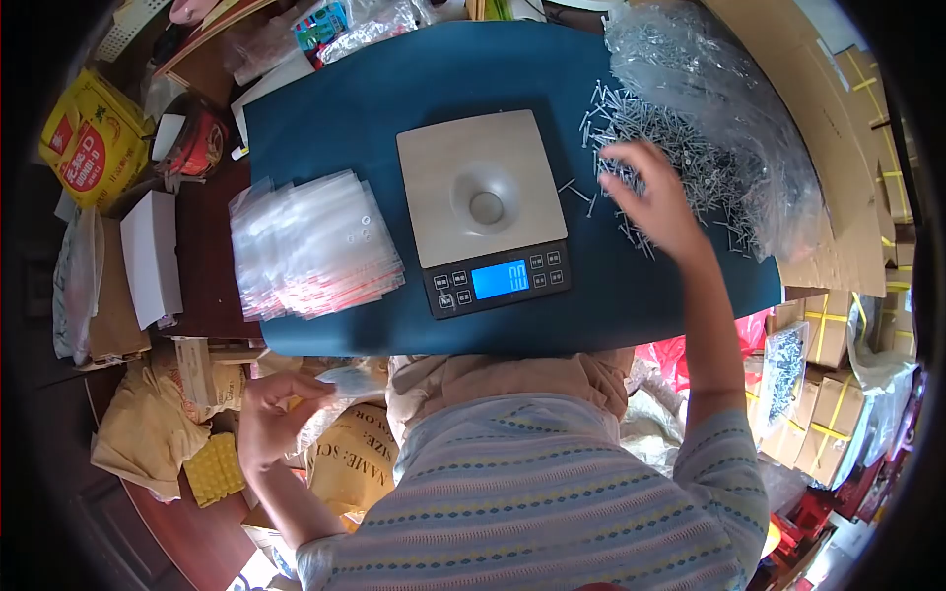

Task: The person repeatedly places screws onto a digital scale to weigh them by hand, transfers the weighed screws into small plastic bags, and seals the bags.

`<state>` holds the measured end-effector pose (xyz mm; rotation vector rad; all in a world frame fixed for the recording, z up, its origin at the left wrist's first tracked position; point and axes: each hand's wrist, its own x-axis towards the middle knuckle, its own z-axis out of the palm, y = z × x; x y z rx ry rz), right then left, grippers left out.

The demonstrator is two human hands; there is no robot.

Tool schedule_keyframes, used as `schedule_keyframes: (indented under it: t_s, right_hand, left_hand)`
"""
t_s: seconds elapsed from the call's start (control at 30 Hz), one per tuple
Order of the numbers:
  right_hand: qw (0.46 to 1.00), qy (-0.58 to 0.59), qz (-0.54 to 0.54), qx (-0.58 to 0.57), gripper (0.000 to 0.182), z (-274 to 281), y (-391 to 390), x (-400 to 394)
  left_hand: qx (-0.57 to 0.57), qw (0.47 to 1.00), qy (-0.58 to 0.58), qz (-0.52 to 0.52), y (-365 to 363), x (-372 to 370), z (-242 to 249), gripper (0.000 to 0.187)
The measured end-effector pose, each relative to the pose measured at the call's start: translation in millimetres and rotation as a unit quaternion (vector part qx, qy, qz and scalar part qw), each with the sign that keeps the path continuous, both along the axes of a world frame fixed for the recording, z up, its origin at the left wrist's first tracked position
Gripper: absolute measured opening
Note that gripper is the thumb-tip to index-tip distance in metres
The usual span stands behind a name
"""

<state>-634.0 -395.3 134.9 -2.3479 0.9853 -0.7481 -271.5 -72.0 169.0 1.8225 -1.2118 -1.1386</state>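
Observation:
My right hand (655, 197) hovers at the left edge of a heap of silver screws (680, 148), thumb and fingers apart, nothing visible in it. Below the table's front edge, my left hand (281, 409) pinches what looks like a clear plastic bag (350, 382). Between the heap and a stack of clear zip bags (315, 241) stands a digital scale (424, 212). Its lit display (501, 280) reads 0.0, and its plate, with a round dip in the middle, carries nothing. A few loose screws (581, 194) lie just right of the scale.
A large clear plastic bag (778, 167) lies along the heap's right side, against a cardboard wall (847, 207). The blue mat (345, 94) covers the tabletop. At far left are a yellow bag (94, 148) and a white box (150, 258). Brown sacks (148, 428) sit below left.

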Motion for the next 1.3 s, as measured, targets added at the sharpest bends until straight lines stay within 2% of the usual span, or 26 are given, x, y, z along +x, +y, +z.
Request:
schedule_keyframes:
  t_s: [0.07, 0.17, 0.23, 0.27, 0.4, 0.5, 0.53, 0.63, 0.67, 0.77, 0.9, 0.93, 1.03, 1.13, 1.3]
  right_hand:
    - [0.991, 0.067, -0.04, -0.109, 0.03, -24, -37, -12]
    - [0.962, 0.145, -0.11, -0.205, 0.039, -51, -69, -10]
    - [0.94, 0.2, -0.154, -0.232, 0.043, -57, -70, 5]
    - [0.949, 0.199, -0.173, -0.172, 0.04, -59, -69, 11]
    - [0.962, 0.197, -0.084, -0.171, 0.029, -50, -50, 2]
    - [0.978, 0.184, 0.035, -0.095, 0.026, -35, -48, -24]
    - [0.982, 0.179, 0.051, -0.033, 0.042, -26, -48, -32]
    - [0.97, 0.227, 0.08, 0.021, 0.072, 8, -35, -43]
    - [0.944, 0.319, 0.084, 0.027, 0.1, 7, -37, -48]
    - [0.916, 0.381, 0.103, 0.066, 0.106, 6, -32, -44]
    - [0.936, 0.337, 0.099, 0.03, 0.082, 0, -43, -36]
    - [0.946, 0.315, 0.081, 0.015, 0.066, -1, -40, -32]
    - [0.955, 0.289, 0.075, 0.002, 0.06, -6, -42, -28]
    - [0.974, 0.213, 0.063, 0.033, 0.052, -10, -48, -33]
    - [0.978, 0.198, 0.054, 0.038, 0.037, -15, -61, -37]
  left_hand:
    - [0.103, 0.991, -0.085, 0.023, 7, 10, -3, 0.012]
    - [0.229, 0.941, -0.248, -0.021, 3, 13, -17, 0.008]
    - [0.138, 0.97, -0.199, 0.034, -1, 3, -26, 0.011]
    - [0.093, 0.979, -0.173, 0.06, -3, -3, -28, 0.012]
    - [0.017, 0.985, -0.159, 0.065, -18, -13, -25, 0.014]
    - [-0.003, 0.984, -0.164, 0.071, -23, -14, -27, 0.014]
    - [-0.017, 0.984, -0.165, 0.069, -24, -14, -27, 0.013]
    - [-0.046, 0.983, -0.163, 0.072, -28, -17, -28, 0.012]
    - [-0.053, 0.983, -0.162, 0.075, -29, -19, -28, 0.012]
    - [-0.062, 0.981, -0.17, 0.067, -37, -28, -23, 0.012]
    - [-0.069, 0.983, -0.159, 0.061, -43, -38, -26, 0.012]
    - [-0.081, 0.981, -0.169, 0.047, -44, -39, -26, 0.012]
    - [-0.099, 0.979, -0.176, 0.031, -43, -41, -25, 0.011]
    - [-0.081, 0.982, -0.165, 0.045, -44, -43, -23, 0.01]
    - [-0.088, 0.981, -0.17, 0.036, -48, -45, -25, 0.01]
